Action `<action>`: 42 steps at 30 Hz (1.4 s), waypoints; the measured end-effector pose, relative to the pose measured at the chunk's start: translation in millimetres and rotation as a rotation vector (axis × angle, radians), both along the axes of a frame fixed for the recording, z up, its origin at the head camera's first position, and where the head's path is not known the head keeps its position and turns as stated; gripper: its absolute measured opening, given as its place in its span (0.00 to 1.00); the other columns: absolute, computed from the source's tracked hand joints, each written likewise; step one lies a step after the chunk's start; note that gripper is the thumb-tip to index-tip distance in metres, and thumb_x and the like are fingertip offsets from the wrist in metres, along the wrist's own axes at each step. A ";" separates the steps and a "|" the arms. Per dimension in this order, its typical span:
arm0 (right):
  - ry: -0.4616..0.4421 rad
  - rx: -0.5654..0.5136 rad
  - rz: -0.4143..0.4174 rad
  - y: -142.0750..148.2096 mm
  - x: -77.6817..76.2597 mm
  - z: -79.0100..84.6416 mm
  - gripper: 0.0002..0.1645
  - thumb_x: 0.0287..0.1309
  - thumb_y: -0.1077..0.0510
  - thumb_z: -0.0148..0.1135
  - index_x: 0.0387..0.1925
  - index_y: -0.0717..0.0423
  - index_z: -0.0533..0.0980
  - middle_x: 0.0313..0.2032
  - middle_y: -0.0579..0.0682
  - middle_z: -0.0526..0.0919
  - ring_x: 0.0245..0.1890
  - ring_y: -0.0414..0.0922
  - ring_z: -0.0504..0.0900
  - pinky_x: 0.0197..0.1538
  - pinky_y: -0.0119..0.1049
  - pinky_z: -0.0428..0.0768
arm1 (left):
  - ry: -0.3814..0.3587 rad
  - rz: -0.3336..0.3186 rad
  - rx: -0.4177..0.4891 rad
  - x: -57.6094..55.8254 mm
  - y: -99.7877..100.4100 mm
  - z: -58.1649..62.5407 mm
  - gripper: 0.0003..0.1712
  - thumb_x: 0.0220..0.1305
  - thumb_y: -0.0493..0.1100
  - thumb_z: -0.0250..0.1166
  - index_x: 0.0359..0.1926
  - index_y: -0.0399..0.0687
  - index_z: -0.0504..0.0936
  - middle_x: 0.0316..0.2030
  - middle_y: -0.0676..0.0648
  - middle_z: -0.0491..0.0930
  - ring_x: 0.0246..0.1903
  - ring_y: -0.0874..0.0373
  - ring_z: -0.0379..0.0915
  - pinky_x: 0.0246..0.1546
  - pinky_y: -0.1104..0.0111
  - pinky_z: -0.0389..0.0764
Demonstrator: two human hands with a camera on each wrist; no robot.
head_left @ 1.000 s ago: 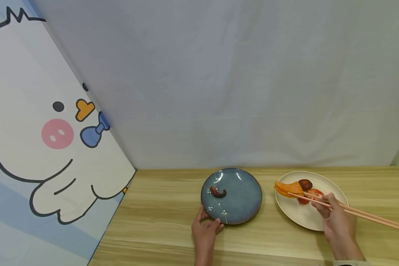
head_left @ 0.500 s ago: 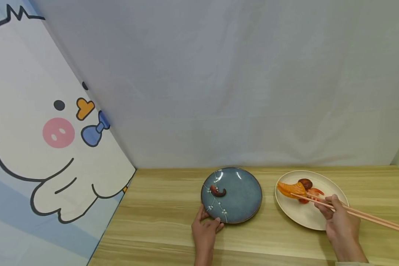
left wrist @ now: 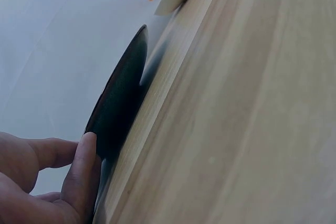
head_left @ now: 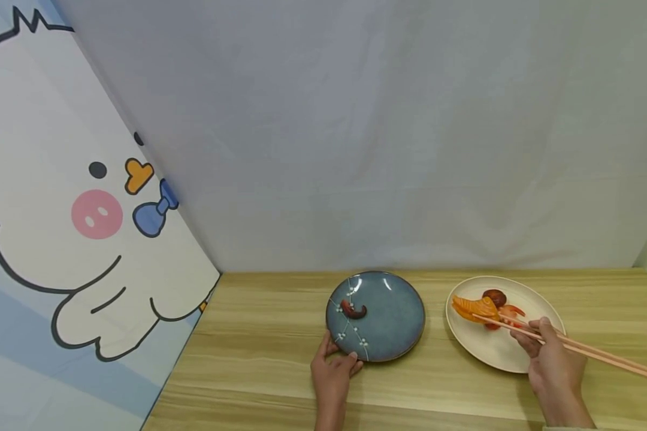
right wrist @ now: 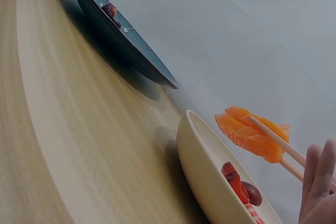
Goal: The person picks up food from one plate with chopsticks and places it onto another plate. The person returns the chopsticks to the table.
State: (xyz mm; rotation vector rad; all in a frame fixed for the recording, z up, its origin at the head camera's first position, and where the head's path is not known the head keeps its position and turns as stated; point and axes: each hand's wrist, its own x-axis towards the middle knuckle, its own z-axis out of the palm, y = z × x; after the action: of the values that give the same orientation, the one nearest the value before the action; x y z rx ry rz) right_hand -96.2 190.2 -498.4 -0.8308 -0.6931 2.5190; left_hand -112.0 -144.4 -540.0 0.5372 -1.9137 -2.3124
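Observation:
My right hand (head_left: 555, 362) grips a pair of light wooden chopsticks (head_left: 604, 353). Between their tips is an orange salmon slice (head_left: 474, 308) with pale stripes. The right wrist view shows this salmon slice (right wrist: 252, 134) raised above the cream plate (right wrist: 202, 174). On that plate lie a dark brown-red oval piece (head_left: 494, 297) and a red-and-white piece (head_left: 511, 312), partly hidden by the salmon and chopsticks. My left hand (head_left: 331, 374) holds the near left rim of a blue plate (head_left: 390, 326) with thumb and fingers. A dark red curled piece (head_left: 354, 310) rests on the blue plate.
Both plates stand on a wood-grain table (head_left: 248, 359), the cream one to the right with a gap between them. A pale grey curtain (head_left: 383, 137) closes off the back. At the left hangs a cloth (head_left: 43, 179) printed with a white cartoon bird.
My right hand has shifted slightly right, and the chopsticks and salmon slice have moved with it. My left hand stays at the blue plate's rim.

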 end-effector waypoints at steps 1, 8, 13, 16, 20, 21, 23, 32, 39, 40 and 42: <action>-0.005 0.004 -0.005 -0.3 0.0 -0.2 0.22 0.77 0.62 0.57 0.25 0.67 0.84 0.25 0.54 0.84 0.17 0.49 0.87 0.25 0.33 0.90 | -0.001 0.000 0.000 0.0 0.1 -0.1 0.50 0.56 0.16 0.67 0.79 0.25 0.56 0.51 0.33 0.68 0.29 0.60 0.77 0.34 0.70 0.92; -0.038 0.046 -0.057 -4.9 -0.8 -1.5 0.20 0.76 0.62 0.58 0.26 0.66 0.84 0.24 0.54 0.85 0.16 0.49 0.87 0.25 0.34 0.90 | 0.012 0.000 0.004 1.0 0.6 0.8 0.50 0.57 0.16 0.66 0.79 0.24 0.55 0.51 0.32 0.68 0.29 0.60 0.77 0.33 0.70 0.92; 0.018 0.079 -0.100 -10.0 0.1 -4.5 0.19 0.76 0.64 0.57 0.27 0.68 0.83 0.23 0.56 0.85 0.19 0.49 0.89 0.24 0.36 0.90 | 0.020 -0.002 0.010 1.5 1.2 1.1 0.50 0.57 0.16 0.66 0.79 0.24 0.55 0.51 0.32 0.68 0.28 0.60 0.77 0.34 0.71 0.92; 0.036 0.133 -0.114 -14.2 0.0 -6.4 0.19 0.76 0.65 0.57 0.28 0.68 0.84 0.23 0.57 0.85 0.19 0.49 0.89 0.25 0.36 0.90 | 0.028 -0.002 0.012 1.6 1.2 0.7 0.50 0.56 0.16 0.66 0.78 0.23 0.55 0.51 0.32 0.68 0.28 0.60 0.77 0.33 0.71 0.92; 0.055 0.218 -0.116 -18.5 1.1 -9.8 0.19 0.77 0.65 0.56 0.28 0.67 0.84 0.23 0.57 0.86 0.20 0.48 0.89 0.26 0.35 0.91 | 0.036 -0.004 0.013 1.3 1.1 0.3 0.50 0.56 0.16 0.66 0.78 0.23 0.55 0.51 0.32 0.67 0.27 0.60 0.77 0.33 0.71 0.92; 0.056 0.235 -0.117 -19.4 1.2 -10.5 0.20 0.77 0.65 0.55 0.28 0.67 0.85 0.23 0.57 0.86 0.19 0.48 0.89 0.26 0.35 0.91 | 0.034 -0.004 0.012 1.2 1.1 0.1 0.50 0.56 0.16 0.66 0.78 0.23 0.54 0.51 0.32 0.67 0.28 0.61 0.77 0.33 0.71 0.92; 0.064 0.260 -0.124 -21.2 1.3 -11.8 0.20 0.77 0.65 0.55 0.28 0.67 0.85 0.22 0.57 0.87 0.19 0.47 0.89 0.26 0.35 0.91 | 0.030 -0.004 0.014 0.9 1.1 -0.1 0.50 0.56 0.16 0.66 0.79 0.23 0.55 0.51 0.32 0.67 0.28 0.60 0.77 0.33 0.71 0.92; 0.067 0.310 -0.133 -25.8 3.3 -13.3 0.20 0.77 0.65 0.55 0.28 0.65 0.85 0.22 0.55 0.86 0.17 0.46 0.88 0.26 0.34 0.90 | 0.015 -0.004 0.015 0.5 0.7 -0.8 0.50 0.57 0.16 0.66 0.79 0.24 0.55 0.51 0.32 0.67 0.28 0.60 0.77 0.33 0.70 0.92; 0.028 0.323 -0.121 -27.4 5.8 -12.9 0.20 0.77 0.63 0.55 0.28 0.64 0.85 0.21 0.54 0.86 0.17 0.46 0.88 0.26 0.33 0.90 | 0.005 -0.003 0.009 0.4 0.7 0.0 0.50 0.57 0.16 0.66 0.79 0.24 0.55 0.52 0.32 0.67 0.29 0.60 0.77 0.34 0.70 0.92; 0.024 0.327 -0.120 -27.7 5.8 -12.7 0.20 0.77 0.63 0.55 0.28 0.64 0.85 0.21 0.54 0.86 0.17 0.46 0.88 0.25 0.33 0.90 | 0.005 -0.003 0.009 0.4 0.6 0.2 0.50 0.57 0.16 0.66 0.79 0.24 0.55 0.52 0.32 0.68 0.29 0.60 0.77 0.34 0.70 0.92; 0.021 0.332 -0.120 -28.2 5.8 -12.3 0.20 0.77 0.63 0.55 0.28 0.63 0.85 0.21 0.54 0.86 0.17 0.46 0.88 0.25 0.33 0.90 | 0.007 -0.004 0.010 0.7 0.5 0.8 0.50 0.57 0.17 0.66 0.79 0.24 0.55 0.51 0.32 0.68 0.29 0.60 0.77 0.34 0.70 0.92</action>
State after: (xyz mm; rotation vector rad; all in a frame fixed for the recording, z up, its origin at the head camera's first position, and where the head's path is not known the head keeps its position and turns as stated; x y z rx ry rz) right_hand -90.4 161.9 -510.7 -0.7032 -0.9890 2.2197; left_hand -111.3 -144.0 -539.3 0.5266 -1.9034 -2.3242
